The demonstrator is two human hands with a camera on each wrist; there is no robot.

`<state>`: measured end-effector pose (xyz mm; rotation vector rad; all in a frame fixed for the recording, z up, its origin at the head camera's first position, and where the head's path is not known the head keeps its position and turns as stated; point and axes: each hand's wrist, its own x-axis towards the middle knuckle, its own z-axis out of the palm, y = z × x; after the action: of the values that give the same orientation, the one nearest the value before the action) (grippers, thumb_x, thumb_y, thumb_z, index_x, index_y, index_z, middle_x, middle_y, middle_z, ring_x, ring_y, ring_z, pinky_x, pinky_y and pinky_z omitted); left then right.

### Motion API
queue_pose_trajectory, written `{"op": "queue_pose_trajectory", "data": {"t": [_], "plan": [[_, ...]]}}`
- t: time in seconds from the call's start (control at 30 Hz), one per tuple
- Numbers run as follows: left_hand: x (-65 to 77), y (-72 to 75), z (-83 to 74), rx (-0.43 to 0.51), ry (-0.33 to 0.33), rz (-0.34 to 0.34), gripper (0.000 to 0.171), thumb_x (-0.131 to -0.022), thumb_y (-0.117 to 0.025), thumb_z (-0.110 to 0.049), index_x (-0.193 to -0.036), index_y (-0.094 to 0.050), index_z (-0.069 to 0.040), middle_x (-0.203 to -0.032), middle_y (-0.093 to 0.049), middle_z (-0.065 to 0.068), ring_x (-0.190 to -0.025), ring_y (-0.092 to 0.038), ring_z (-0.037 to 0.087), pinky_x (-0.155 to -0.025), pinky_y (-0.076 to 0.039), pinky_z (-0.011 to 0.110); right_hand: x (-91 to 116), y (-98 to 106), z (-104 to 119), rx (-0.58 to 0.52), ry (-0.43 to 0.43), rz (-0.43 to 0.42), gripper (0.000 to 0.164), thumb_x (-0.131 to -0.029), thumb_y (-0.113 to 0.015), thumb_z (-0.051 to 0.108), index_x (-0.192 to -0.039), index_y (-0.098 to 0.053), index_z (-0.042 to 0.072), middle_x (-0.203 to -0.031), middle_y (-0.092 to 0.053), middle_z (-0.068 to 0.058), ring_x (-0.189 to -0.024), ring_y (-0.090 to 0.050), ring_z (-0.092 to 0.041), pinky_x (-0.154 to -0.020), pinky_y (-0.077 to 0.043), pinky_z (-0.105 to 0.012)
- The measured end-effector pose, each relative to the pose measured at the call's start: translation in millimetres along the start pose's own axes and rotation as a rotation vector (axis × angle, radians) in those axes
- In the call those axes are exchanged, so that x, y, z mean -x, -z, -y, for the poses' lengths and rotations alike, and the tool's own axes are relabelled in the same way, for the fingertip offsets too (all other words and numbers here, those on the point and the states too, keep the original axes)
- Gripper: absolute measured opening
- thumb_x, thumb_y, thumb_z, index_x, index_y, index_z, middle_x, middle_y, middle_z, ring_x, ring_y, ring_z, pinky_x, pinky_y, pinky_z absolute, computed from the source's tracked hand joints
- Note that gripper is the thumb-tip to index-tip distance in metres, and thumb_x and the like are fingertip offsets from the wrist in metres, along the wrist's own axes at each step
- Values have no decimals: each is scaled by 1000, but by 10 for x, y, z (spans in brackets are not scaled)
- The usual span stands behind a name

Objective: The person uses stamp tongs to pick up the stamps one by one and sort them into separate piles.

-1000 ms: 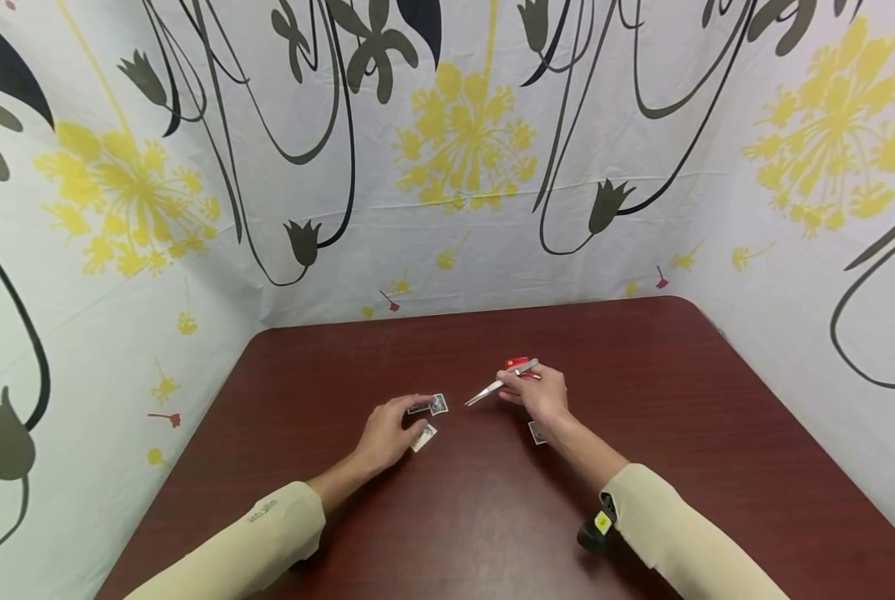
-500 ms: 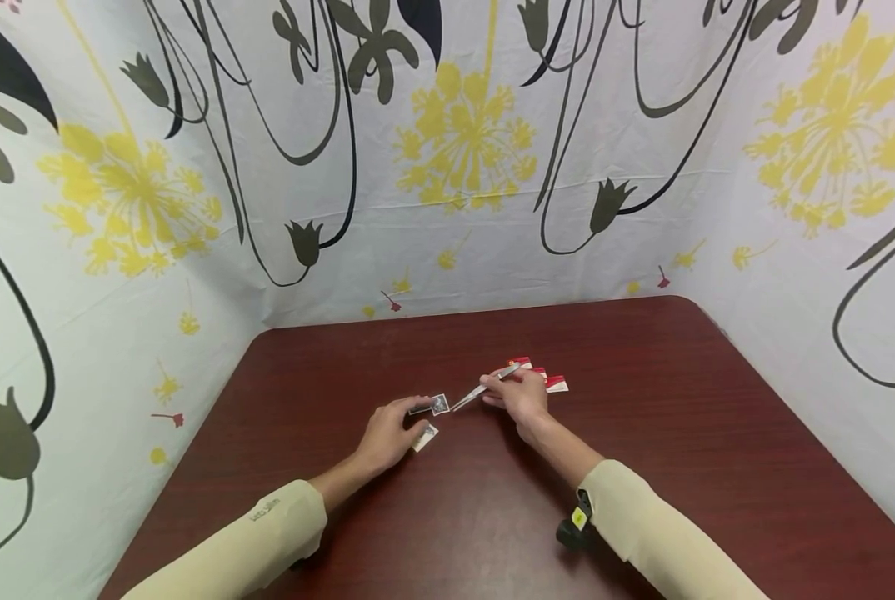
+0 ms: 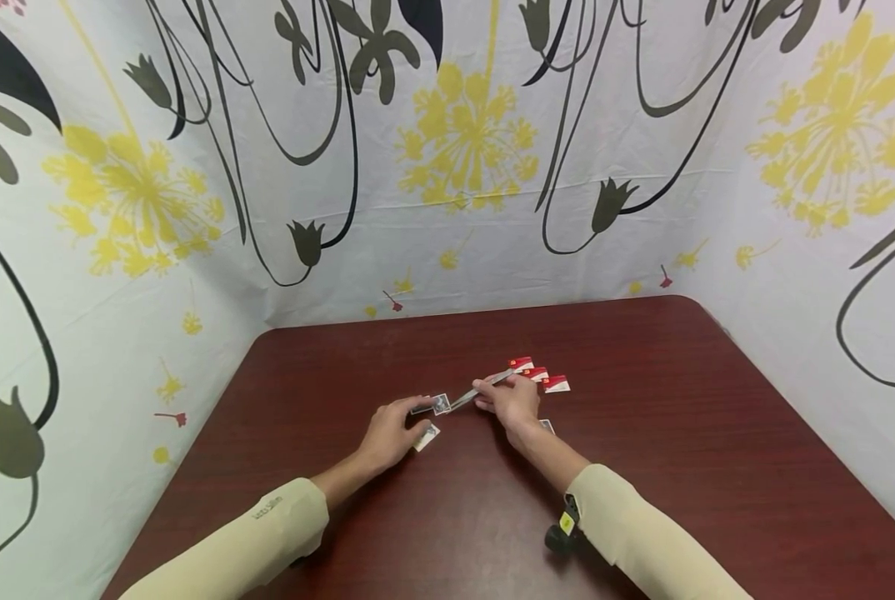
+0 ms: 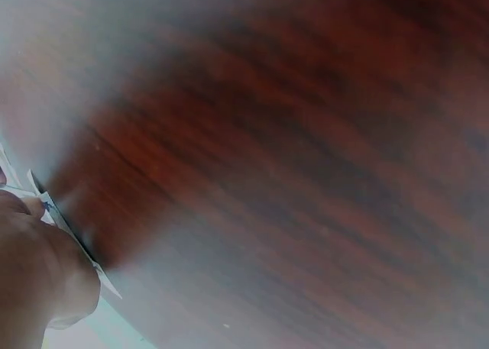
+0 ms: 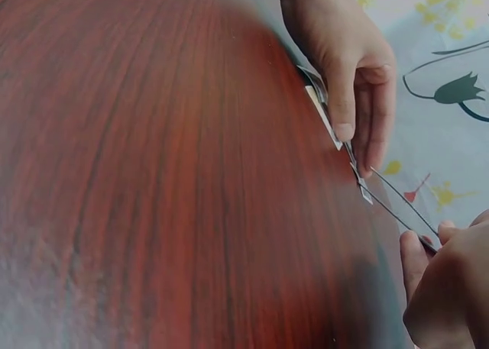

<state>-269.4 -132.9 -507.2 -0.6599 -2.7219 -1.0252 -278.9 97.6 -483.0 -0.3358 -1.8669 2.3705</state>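
In the head view my right hand [image 3: 513, 405] pinches metal tweezers [image 3: 485, 389] that point left. Their tips are at the edge of a small picture card [image 3: 441, 404]; the right wrist view shows the two tweezer arms apart there. My left hand [image 3: 387, 434] rests on the table, thumb and fingers extended. Its fingers are at a dark card [image 3: 419, 409] beside the first, and partly cover it. The thumb touches a pale card [image 3: 427, 437] nearer me. In the left wrist view that hand [image 4: 46, 265] shows only at the left edge.
Several small red-and-white cards, including a rightmost card [image 3: 557, 383], lie in a slanting row beyond my right hand. Another card [image 3: 547, 426] is partly hidden by my right wrist. A patterned cloth [image 3: 462, 250] hangs behind the reddish-brown table [image 3: 447, 517].
My right hand has moved left with the tweezers, bringing their tips to the picture card. The row of red-and-white cards is now more exposed. My left hand has stayed in place.
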Motion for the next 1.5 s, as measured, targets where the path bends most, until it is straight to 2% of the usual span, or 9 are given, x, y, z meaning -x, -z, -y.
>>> {"op": "queue_pose_trajectory", "data": {"t": [0.27, 0.53, 0.87, 1.1, 1.33, 1.5], "plan": [[-6, 11, -16, 10, 1, -2, 38, -96, -79, -9, -134, -75, -11, -136, -71, 11, -133, -62, 32, -109, -49, 51, 33, -15, 0, -16, 53, -22, 16, -92, -79, -6, -101, -68, -14, -88, -78, -21, -70, -77, -18, -67, -64, -33], [0, 15, -21, 5, 17, 3, 37, -96, -78, -10, -134, -75, -12, -137, -70, 12, -133, -62, 32, -108, -49, 52, 45, -18, -25, -8, 80, -48, 16, -93, -78, -5, -101, -68, -14, -91, -78, -23, -73, -78, -21, -66, -63, -31], [3, 11, 2, 5, 4, 4, 37, -96, -77, -10, -133, -75, -12, -135, -72, 11, -131, -63, 31, -107, -51, 51, 53, -31, -42, -39, 99, -78, 16, -92, -79, -6, -100, -68, -15, -88, -78, -19, -70, -76, -14, -69, -64, -35], [-5, 7, 8, 6, -10, -4, 37, -96, -78, -9, -132, -75, -11, -134, -72, 11, -130, -64, 31, -107, -51, 51, 43, -45, -49, -57, 94, -103, 14, -93, -78, -7, -101, -69, -14, -87, -78, -20, -72, -77, -15, -70, -64, -36], [-8, 20, 10, -11, -20, 4, 38, -96, -77, -9, -133, -75, -11, -134, -72, 10, -130, -64, 31, -107, -51, 51, 30, -55, -53, -80, 107, -115, 22, -93, -78, -6, -107, -67, -19, -89, -77, -21, -75, -76, -15, -70, -64, -35], [-13, 13, 19, -4, -31, -3, 37, -96, -78, -8, -132, -75, -10, -132, -73, 9, -129, -65, 30, -105, -52, 51, 29, -62, -53, -87, 104, -132, 20, -92, -79, -6, -105, -68, -18, -91, -77, -23, -75, -77, -15, -72, -64, -37]]}}
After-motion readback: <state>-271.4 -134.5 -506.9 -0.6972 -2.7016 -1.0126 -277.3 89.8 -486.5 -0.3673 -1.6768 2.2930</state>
